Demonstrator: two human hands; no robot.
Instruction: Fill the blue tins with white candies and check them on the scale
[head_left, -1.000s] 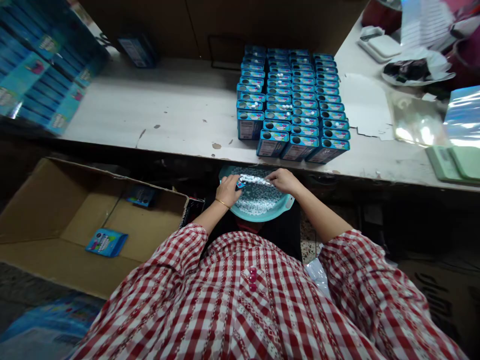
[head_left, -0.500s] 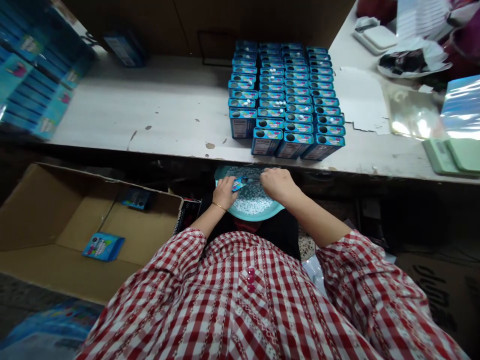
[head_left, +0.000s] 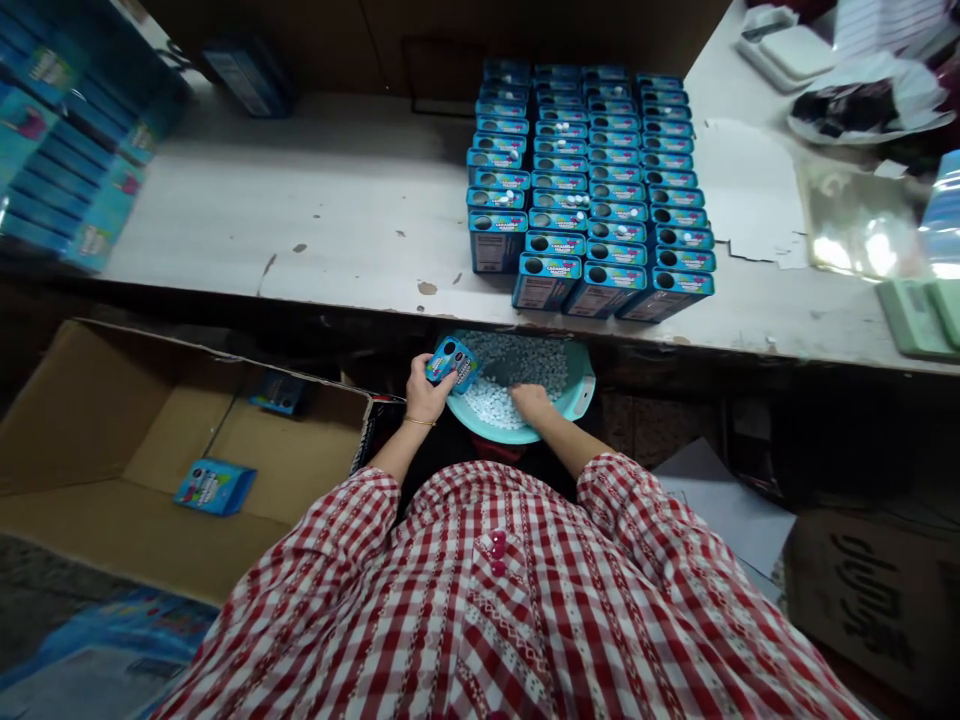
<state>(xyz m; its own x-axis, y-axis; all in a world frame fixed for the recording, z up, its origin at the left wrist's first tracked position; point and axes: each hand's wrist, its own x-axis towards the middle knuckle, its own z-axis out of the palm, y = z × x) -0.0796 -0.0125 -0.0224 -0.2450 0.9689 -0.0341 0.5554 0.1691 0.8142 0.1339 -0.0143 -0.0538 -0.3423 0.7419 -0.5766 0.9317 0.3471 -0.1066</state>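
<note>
My left hand is closed around a small blue candy box, tilted over the left rim of a turquoise basin. A round dark hole shows on the box's top. White pellet-like candies fill the basin, which sits below the table edge at my lap. My right hand is down among the candies, its fingers curled. Whatever it grips is hidden.
Rows of upright blue candy boxes stand on the white table, loose candies on some tops. An open cardboard box at left holds blue packs. Wrapped blue boxes are stacked at far left. A green scale lies right.
My right hand has gone from beside the candy box down into the candies. My left hand has shifted left with the box, turning its printed side up. The view has moved slightly.
</note>
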